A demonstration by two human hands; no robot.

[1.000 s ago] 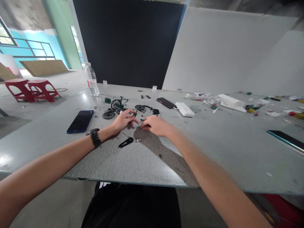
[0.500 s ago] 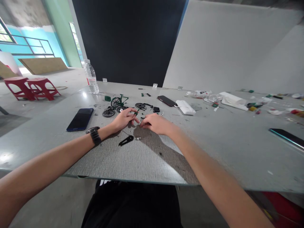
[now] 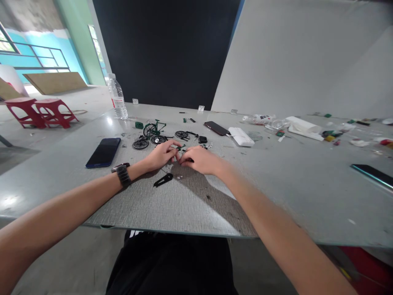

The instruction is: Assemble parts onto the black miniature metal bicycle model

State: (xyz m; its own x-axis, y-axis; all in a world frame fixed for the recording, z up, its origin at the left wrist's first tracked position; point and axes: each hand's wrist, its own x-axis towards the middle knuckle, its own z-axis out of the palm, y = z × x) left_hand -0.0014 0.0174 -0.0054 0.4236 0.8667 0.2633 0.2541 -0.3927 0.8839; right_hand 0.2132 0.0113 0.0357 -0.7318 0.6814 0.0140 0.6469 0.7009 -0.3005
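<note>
My left hand [image 3: 162, 155], with a black watch on its wrist, and my right hand [image 3: 199, 159] meet fingertip to fingertip over the grey table [image 3: 190, 200]. Both pinch a small green model part [image 3: 181, 148] between them. Just beyond lie a green model bicycle frame [image 3: 153, 129], loose black wheels [image 3: 140, 144] and another wheel piece [image 3: 181, 134]. A flat black part [image 3: 163, 180] and a small silver piece [image 3: 179, 177] lie just in front of my hands.
A dark phone [image 3: 103, 152] lies to the left, a water bottle [image 3: 117, 98] stands at the far left. Another phone [image 3: 216, 128] and a white box [image 3: 241, 137] sit beyond my right hand. A third phone [image 3: 371, 174] lies far right. Clutter lines the back right; red stools [image 3: 39, 112] stand off the table.
My hands have closed the gap and now touch at the fingertips around the small green part. The view has shifted slightly.
</note>
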